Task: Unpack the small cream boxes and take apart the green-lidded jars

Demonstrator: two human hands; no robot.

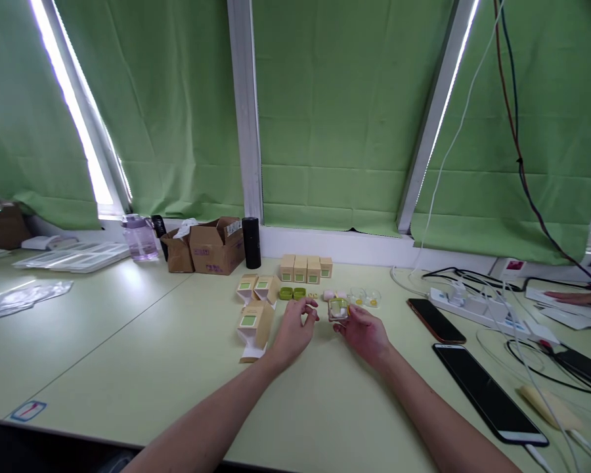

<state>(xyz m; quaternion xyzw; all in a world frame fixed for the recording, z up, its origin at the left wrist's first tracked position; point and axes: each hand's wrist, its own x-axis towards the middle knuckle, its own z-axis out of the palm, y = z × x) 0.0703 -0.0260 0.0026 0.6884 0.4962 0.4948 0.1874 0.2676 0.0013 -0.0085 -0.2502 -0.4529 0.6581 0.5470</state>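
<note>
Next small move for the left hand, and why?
Probably bring the left hand across to steady the small clear-and-green, seemingly plastic box: the right hand alone holds it, while the left hand's fingers are apart from it, with nothing visible between them.

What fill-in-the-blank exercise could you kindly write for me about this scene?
The hand holding the small clear case is the ____ one.
The window coverings behind the table are coloured ____.
The tall cylinder just right of the open cardboard box is coloured ____.
Missing words: right; green; black.
</note>
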